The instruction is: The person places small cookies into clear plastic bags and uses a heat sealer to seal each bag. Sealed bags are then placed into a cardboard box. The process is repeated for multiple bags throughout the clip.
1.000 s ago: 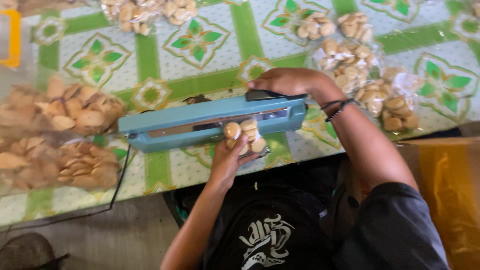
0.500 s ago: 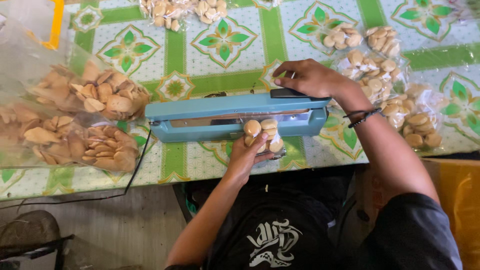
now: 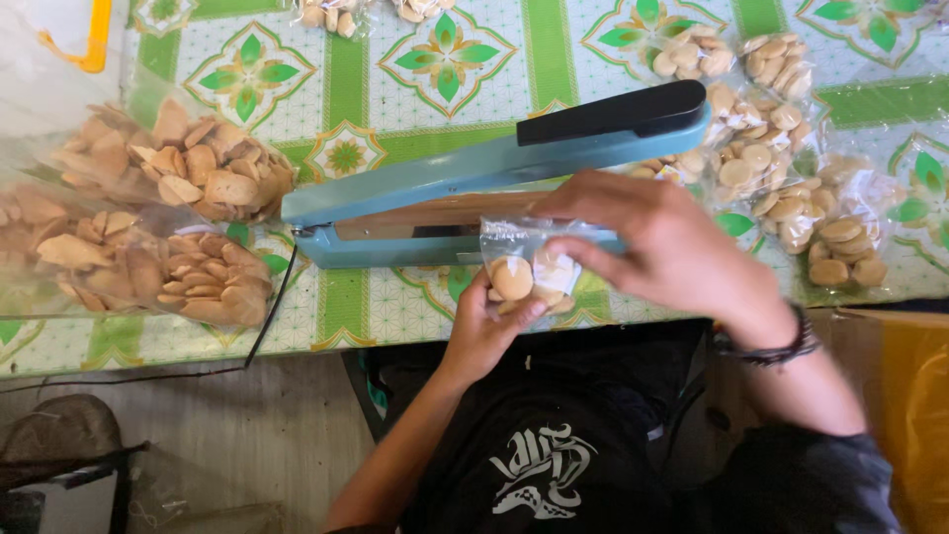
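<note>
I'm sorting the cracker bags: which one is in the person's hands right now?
The small clear bag of round crackers at the blue sealer's front edge. Both the left hand and right hand grip it; all other bags lie untouched on the tablecloth.

Small clear bag of round pale biscuits [image 3: 522,275] near centre, at the tabletop's near edge. Large clear bags of tan crackers [image 3: 163,213] heaped at left. Small clear biscuit packets [image 3: 791,188] scattered at right. More clear packets [image 3: 366,12] at far edge, cut off by the frame.
</note>
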